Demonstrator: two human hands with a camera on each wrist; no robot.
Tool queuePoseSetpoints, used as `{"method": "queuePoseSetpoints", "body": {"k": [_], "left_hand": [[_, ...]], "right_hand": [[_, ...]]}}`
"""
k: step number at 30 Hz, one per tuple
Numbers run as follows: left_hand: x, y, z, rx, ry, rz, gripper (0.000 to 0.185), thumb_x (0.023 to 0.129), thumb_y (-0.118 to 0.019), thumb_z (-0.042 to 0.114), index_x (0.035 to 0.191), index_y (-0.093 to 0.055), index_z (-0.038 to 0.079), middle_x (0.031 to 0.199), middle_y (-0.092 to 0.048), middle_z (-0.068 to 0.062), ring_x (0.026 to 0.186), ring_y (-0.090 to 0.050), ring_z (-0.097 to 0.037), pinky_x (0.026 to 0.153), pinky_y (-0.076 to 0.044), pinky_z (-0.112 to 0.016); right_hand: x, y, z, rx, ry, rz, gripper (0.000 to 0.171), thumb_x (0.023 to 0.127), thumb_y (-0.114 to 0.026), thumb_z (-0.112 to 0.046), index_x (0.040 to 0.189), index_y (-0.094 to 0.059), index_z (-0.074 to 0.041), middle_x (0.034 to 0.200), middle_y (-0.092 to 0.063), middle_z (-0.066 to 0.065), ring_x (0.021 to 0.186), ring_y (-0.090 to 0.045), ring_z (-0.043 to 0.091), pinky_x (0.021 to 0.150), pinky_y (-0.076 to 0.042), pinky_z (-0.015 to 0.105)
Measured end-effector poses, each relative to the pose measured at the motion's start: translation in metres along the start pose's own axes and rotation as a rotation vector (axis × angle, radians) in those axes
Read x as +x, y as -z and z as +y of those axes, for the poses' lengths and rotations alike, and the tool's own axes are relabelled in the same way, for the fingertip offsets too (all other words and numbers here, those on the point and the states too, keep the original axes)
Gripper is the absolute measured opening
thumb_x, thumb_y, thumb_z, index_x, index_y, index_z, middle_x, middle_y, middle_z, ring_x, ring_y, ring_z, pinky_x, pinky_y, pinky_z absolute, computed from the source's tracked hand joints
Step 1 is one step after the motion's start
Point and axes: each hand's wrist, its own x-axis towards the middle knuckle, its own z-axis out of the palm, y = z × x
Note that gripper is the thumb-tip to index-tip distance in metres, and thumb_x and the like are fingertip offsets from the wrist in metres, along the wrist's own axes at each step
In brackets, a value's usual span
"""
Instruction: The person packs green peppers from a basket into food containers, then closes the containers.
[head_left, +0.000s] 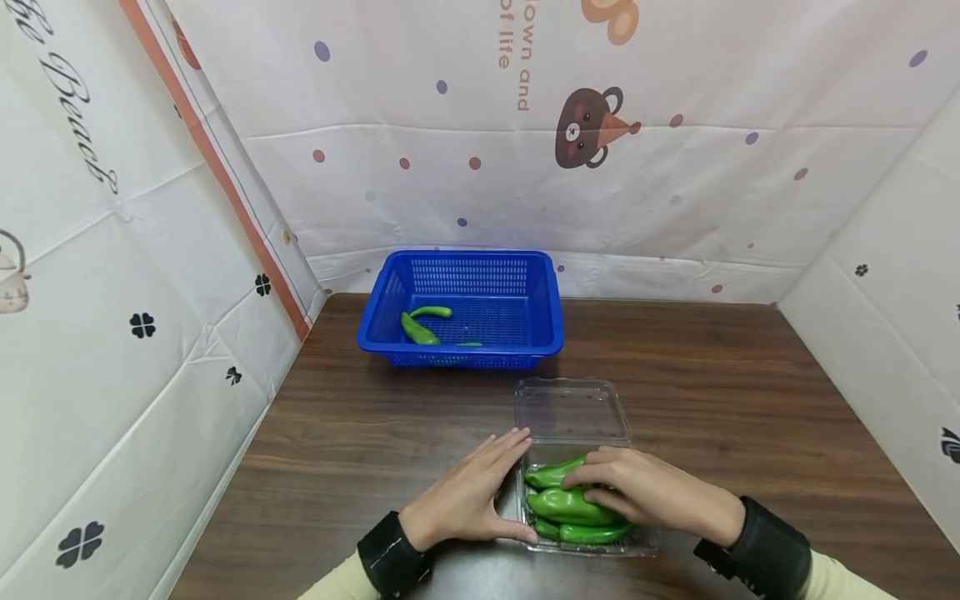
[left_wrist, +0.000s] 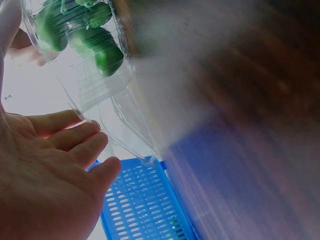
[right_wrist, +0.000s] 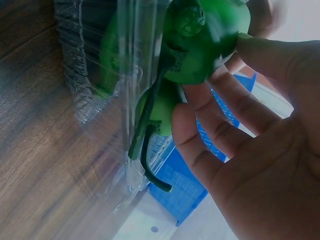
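A clear plastic clamshell box lies open on the wooden table, its lid flat toward the far side. Its near tray holds several green peppers. My left hand lies flat with straight fingers against the tray's left side; the left wrist view shows the palm beside the clear plastic. My right hand lies over the peppers, fingers curled round one green pepper. A blue basket farther back holds more green peppers.
Printed white sheets wall the table on the left, back and right. The blue basket stands at the back, left of centre, just beyond the open lid. Bare wood stretches to the right of the box and to the left of my left hand.
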Motion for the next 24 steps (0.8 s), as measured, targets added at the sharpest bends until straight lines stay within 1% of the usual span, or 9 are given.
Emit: {"method": "queuePoseSetpoints", "body": {"k": [8, 12, 15, 18, 21, 24], "left_hand": [[-0.001, 0.002, 0.001, 0.0, 0.002, -0.009, 0.116, 0.081, -0.071, 0.073, 0.16, -0.028, -0.001, 0.167, -0.027, -0.016, 0.153, -0.028, -0.033, 0.122, -0.028, -0.051], [-0.002, 0.006, 0.001, 0.002, -0.003, -0.009, 0.111, 0.086, -0.066, 0.073, 0.16, -0.028, -0.001, 0.167, -0.027, -0.016, 0.153, -0.029, -0.033, 0.122, -0.028, -0.052], [-0.002, 0.01, -0.002, 0.009, 0.005, 0.009, 0.107, 0.089, -0.063, 0.072, 0.162, -0.026, 0.002, 0.167, -0.027, -0.015, 0.153, -0.029, -0.032, 0.122, -0.028, -0.052], [-0.001, 0.015, -0.007, 0.027, 0.027, 0.053, 0.106, 0.089, -0.063, 0.072, 0.162, -0.025, 0.004, 0.168, -0.026, -0.013, 0.153, -0.028, -0.031, 0.123, -0.027, -0.05], [-0.001, 0.022, -0.014, 0.067, 0.057, 0.128, 0.106, 0.088, -0.066, 0.07, 0.161, -0.027, 0.003, 0.167, -0.026, -0.014, 0.153, -0.029, -0.032, 0.123, -0.026, -0.051], [0.0, 0.029, -0.025, 0.12, 0.106, 0.21, 0.106, 0.088, -0.067, 0.069, 0.16, -0.029, 0.001, 0.167, -0.027, -0.016, 0.153, -0.029, -0.033, 0.123, -0.024, -0.051]], "right_hand": [[-0.001, 0.0, 0.0, -0.02, -0.005, -0.008, 0.029, 0.102, -0.065, -0.014, 0.13, -0.068, -0.023, 0.114, -0.068, -0.009, 0.101, -0.065, 0.007, 0.082, -0.058, 0.03], [0.0, 0.002, -0.001, -0.025, 0.003, -0.009, 0.03, 0.101, -0.068, -0.013, 0.129, -0.068, -0.023, 0.114, -0.067, -0.008, 0.101, -0.065, 0.006, 0.082, -0.058, 0.029], [0.002, 0.005, -0.002, -0.033, 0.004, -0.003, 0.03, 0.099, -0.071, -0.013, 0.127, -0.07, -0.023, 0.113, -0.067, -0.01, 0.101, -0.064, 0.004, 0.081, -0.058, 0.028], [0.004, 0.007, -0.003, -0.048, 0.007, 0.004, 0.029, 0.097, -0.072, -0.013, 0.124, -0.071, -0.022, 0.11, -0.067, -0.009, 0.098, -0.064, 0.004, 0.079, -0.058, 0.026], [0.007, 0.01, -0.003, -0.056, 0.012, 0.006, 0.027, 0.097, -0.072, -0.012, 0.122, -0.072, -0.021, 0.107, -0.067, -0.008, 0.095, -0.063, 0.005, 0.077, -0.056, 0.024], [0.01, 0.012, -0.003, -0.063, 0.016, 0.004, 0.025, 0.097, -0.072, -0.012, 0.121, -0.072, -0.019, 0.106, -0.067, -0.008, 0.094, -0.063, 0.005, 0.076, -0.055, 0.022]]}}
